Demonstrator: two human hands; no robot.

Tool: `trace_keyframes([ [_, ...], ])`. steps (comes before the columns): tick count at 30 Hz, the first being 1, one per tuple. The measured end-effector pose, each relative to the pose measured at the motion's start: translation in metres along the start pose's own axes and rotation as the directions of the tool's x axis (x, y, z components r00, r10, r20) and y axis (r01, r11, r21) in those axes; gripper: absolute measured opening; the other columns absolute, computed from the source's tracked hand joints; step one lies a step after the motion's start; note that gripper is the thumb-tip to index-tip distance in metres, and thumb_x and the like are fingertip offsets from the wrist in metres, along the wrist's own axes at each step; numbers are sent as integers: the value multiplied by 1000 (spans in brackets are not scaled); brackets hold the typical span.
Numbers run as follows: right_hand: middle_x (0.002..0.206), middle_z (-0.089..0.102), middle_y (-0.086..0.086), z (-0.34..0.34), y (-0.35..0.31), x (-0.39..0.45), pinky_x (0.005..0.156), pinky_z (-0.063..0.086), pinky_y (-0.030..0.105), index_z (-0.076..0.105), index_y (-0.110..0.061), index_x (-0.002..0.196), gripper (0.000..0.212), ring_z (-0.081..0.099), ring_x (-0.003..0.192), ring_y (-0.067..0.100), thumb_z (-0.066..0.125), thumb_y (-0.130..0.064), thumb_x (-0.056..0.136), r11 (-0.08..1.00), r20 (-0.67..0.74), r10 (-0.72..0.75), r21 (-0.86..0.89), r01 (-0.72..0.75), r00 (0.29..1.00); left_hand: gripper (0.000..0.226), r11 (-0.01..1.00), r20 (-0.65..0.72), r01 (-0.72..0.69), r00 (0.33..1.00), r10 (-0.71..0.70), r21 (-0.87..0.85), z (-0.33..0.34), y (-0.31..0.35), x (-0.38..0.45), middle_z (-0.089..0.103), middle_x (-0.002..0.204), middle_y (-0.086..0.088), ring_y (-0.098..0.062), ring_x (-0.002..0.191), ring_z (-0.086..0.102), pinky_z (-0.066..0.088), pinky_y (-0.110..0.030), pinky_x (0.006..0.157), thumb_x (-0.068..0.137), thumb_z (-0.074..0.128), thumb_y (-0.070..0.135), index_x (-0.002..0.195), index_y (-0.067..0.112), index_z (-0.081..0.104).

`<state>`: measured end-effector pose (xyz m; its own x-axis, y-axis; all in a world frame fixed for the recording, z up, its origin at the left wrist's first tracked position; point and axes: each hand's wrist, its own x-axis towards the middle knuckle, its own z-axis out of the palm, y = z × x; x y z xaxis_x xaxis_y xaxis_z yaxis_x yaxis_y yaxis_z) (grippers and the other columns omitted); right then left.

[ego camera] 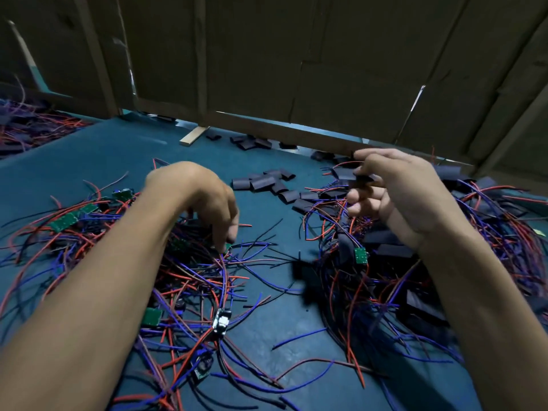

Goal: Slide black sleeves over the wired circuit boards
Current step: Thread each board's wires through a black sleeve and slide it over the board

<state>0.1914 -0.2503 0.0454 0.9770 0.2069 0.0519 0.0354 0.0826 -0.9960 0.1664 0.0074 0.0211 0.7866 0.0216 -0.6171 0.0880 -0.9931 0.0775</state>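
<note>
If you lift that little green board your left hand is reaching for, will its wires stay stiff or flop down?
Probably flop: the wires lie in loose curves all over the table. The green board under the left hand looks small and thin, so likely light. Its wires cross others in the pile, so they may snag and drag neighbours along.

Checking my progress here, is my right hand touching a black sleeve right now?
Touching. The head view shows the right hand raised above the table, its fingertips pinching a black sleeve with no gap between them.
</note>
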Motion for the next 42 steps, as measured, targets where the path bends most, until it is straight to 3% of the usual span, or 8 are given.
trace_keyframes([
  [12, 71, 71, 15, -2, -2, -3, 63, 60, 27, 67, 9, 112, 52, 70, 63, 20, 83, -9, 66, 995, 133, -78, 69, 69, 988, 21, 998, -199, -55, 978, 55, 3, -8, 8, -6, 70, 65, 17, -1, 70, 63, 44, -22, 61, 66, 91, 34, 79, 23, 78],
  [17, 74, 72, 16, -12, -10, -5, 65, 61, 29, 72, 8, 103, 48, 70, 64, 21, 86, -14, 63, 992, 136, -128, 9, 128, 982, 18, 903, -546, -378, 810, 215, -205, -20, -9, -22, 76, 77, 11, -4, 75, 70, 51, -25, 73, 72, 88, 31, 83, 24, 76],
  [20, 73, 70, 14, -16, -14, -6, 61, 59, 29, 79, 2, 87, 30, 68, 61, 19, 86, -19, 67, 982, 124, -189, 10, 190, 974, 17, 665, -761, -646, 624, 178, -374, -23, -11, -30, 78, 85, -3, -15, 84, 75, 58, -26, 77, 79, 84, 21, 90, 15, 73],
  [23, 79, 72, 15, -20, -17, -6, 61, 59, 31, 81, -5, 82, 25, 71, 66, 23, 85, -25, 68, 970, 124, -244, 17, 244, 962, 17, 291, -826, -797, 563, 41, -529, -25, 1, -31, 77, 93, -14, -28, 78, 75, 63, -38, 71, 91, 72, 15, 102, 8, 61],
  [26, 83, 75, 13, -24, -18, -5, 60, 59, 31, 82, -9, 88, 25, 73, 71, 23, 85, -27, 71, 959, 148, -269, -49, 279, 952, 9, -67, -725, -729, 684, -78, -681, -25, 22, -23, 69, 76, -6, -16, 54, 59, 54, -29, 50, 101, 57, 22, 100, 16, 50],
  [29, 85, 77, 14, -25, -13, -4, 63, 61, 32, 82, -11, 91, 31, 73, 72, 23, 85, -32, 69, 951, 225, -217, -169, 258, 950, 26, -380, -560, -537, 827, -58, -753, -24, 43, -10, 43, 66, 4, -4, 41, 26, 19, -16, 34, 105, 49, 30, 84, 16, 42],
  [34, 87, 78, 14, -16, 3, -1, 68, 63, 33, 73, -8, 100, 22, 74, 75, 22, 79, -16, 81, 890, 378, -46, -405, 210, 925, 54, -817, -464, -177, 878, 121, -549, -17, 59, 0, 9, 72, 11, -5, 36, 19, 10, -16, 33, 109, 39, 37, 60, 14, 36],
  [42, 95, 76, 16, -11, 4, -8, 76, 61, 38, 68, -12, 102, 31, 74, 84, 21, 74, -27, 76, 850, 503, -69, -423, 315, 861, 55, -932, -543, -76, 828, 138, -353, -19, 51, -8, 23, 56, 5, -8, 33, 21, 10, -18, 31, 108, 42, 25, 56, 10, 40],
])
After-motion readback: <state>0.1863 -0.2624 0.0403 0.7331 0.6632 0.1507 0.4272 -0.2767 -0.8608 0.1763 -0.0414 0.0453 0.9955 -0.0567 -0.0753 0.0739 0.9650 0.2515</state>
